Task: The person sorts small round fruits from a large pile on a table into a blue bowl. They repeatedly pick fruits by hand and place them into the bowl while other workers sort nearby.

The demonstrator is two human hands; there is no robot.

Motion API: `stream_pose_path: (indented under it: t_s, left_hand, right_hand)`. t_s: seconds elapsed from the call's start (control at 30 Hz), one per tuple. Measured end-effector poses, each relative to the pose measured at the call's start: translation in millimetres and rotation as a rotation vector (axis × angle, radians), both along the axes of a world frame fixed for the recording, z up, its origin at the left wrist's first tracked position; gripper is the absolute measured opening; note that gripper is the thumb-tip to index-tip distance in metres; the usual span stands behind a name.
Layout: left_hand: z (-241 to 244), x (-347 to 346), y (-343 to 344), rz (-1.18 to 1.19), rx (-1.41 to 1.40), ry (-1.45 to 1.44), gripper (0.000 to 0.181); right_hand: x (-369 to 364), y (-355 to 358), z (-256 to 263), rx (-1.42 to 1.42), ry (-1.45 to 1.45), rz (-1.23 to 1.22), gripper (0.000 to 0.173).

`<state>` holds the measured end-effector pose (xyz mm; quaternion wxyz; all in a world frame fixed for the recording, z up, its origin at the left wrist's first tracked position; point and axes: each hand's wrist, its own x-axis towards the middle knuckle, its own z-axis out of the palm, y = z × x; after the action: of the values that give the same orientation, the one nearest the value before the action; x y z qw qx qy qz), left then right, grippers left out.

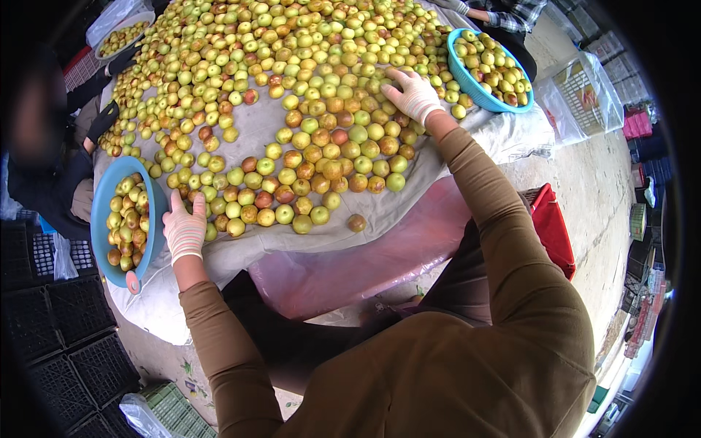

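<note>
A broad spread of green and russet-brown jujubes (328, 137) covers the cloth-draped table (257, 117) before me. My left hand (185, 227), in a striped white knit glove, is at the near left edge of the fruit. Its thumb and forefinger are apart and touch or nearly touch jujubes. Just left of it stands a blue plastic basin (159, 202), partly filled with jujubes. My right hand (414, 97), gloved alike, reaches over the right part of the spread, palm down, thumb apart from the fingers. What lies under its palm is hidden.
A blue basket (461, 82) full of jujubes stands at the far right; a white bowl (148, 17) is at the far left. Other people's dark-gloved hand (103, 121) and plaid sleeve (512, 21) show at the sides. Black crates (76, 312) and a red container (552, 235) flank me.
</note>
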<state>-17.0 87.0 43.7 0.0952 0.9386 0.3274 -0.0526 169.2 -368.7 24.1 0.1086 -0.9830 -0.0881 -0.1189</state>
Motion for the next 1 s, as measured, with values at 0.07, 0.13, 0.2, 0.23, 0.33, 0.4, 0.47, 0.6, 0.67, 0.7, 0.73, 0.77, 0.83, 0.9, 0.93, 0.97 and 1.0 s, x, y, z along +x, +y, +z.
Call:
stream_pose_path:
  t_s: [0.07, 0.13, 0.2, 0.23, 0.33, 0.4, 0.47, 0.6, 0.67, 0.7, 0.73, 0.77, 0.83, 0.9, 0.93, 0.97, 1.0]
  left_hand:
    - [0.1, 5.9, -15.2, -0.017, -0.012, -0.009, 0.074]
    - [3.3, 9.6, -33.0, -0.079, 0.01, 0.004, 0.072]
    - [-5.2, 17.4, -46.0, -0.119, 0.063, -0.069, 0.07]
    - [-4.6, 20.5, -53.6, -0.141, 0.059, -0.099, 0.069]
    - [-2.6, 27.4, -78.3, -0.203, 0.053, -0.179, 0.065]
    - [-10.3, 32.6, -85.1, -0.244, 0.079, -0.21, 0.063]
    - [-15.5, 36.6, -91.5, -0.292, 0.093, -0.23, 0.06]
    - [-12.7, 39.5, -104.1, -0.37, 0.092, -0.28, 0.054]
    - [-16.1, 40.7, -112.6, -0.383, 0.092, -0.286, 0.054]
    - [-15.2, 40.7, -117.6, -0.387, 0.094, -0.285, 0.054]
    - [-15.0, 42.0, -121.1, -0.407, 0.066, -0.306, 0.053]
    - [-16.0, 43.3, -124.8, -0.425, 0.081, -0.327, 0.052]
    - [-16.3, 42.4, -129.2, -0.455, 0.12, -0.36, 0.049]
    - [-16.9, 42.9, -133.5, -0.503, 0.135, -0.401, 0.047]
    - [-17.6, 42.9, -134.5, -0.527, 0.142, -0.419, 0.046]
    - [-18.1, 42.3, -134.8, -0.534, 0.149, -0.419, 0.045]
    - [-18.0, 42.4, -136.1, -0.541, 0.151, -0.424, 0.045]
  right_hand:
    - [-12.9, -13.8, -11.8, -0.078, -0.03, 0.039, 0.053]
    - [-22.9, -13.5, -10.4, -0.04, -0.036, 0.072, 0.05]
    - [-30.6, -13.0, -11.7, -0.093, -0.043, 0.116, 0.047]
    - [-35.2, -10.8, -12.3, -0.158, -0.037, 0.129, 0.046]
    - [-42.3, -15.8, -10.4, -0.143, 0.006, 0.164, 0.047]
    - [-52.2, -17.9, -5.1, -0.137, 0.03, 0.182, 0.047]
    - [-61.3, -22.1, -1.3, -0.114, 0.057, 0.222, 0.047]
    - [-80.1, -28.0, 5.8, -0.083, 0.079, 0.294, 0.047]
    - [-86.3, -28.4, 8.1, -0.062, 0.11, 0.315, 0.046]
    - [-90.9, -25.6, 10.2, -0.046, 0.132, 0.309, 0.045]
    - [-94.0, -23.8, 9.9, -0.026, 0.124, 0.292, 0.045]
    - [-94.8, -23.8, 9.5, -0.007, 0.116, 0.277, 0.045]
    - [-93.3, -24.2, 9.3, 0.012, 0.129, 0.279, 0.045]
    - [-90.4, -23.9, 8.2, 0.034, 0.143, 0.282, 0.045]
    - [-87.7, -24.3, 6.8, 0.048, 0.151, 0.284, 0.044]
    - [-85.4, -24.5, 3.8, 0.061, 0.16, 0.286, 0.044]
    - [-83.7, -25.7, 2.2, 0.085, 0.151, 0.292, 0.044]
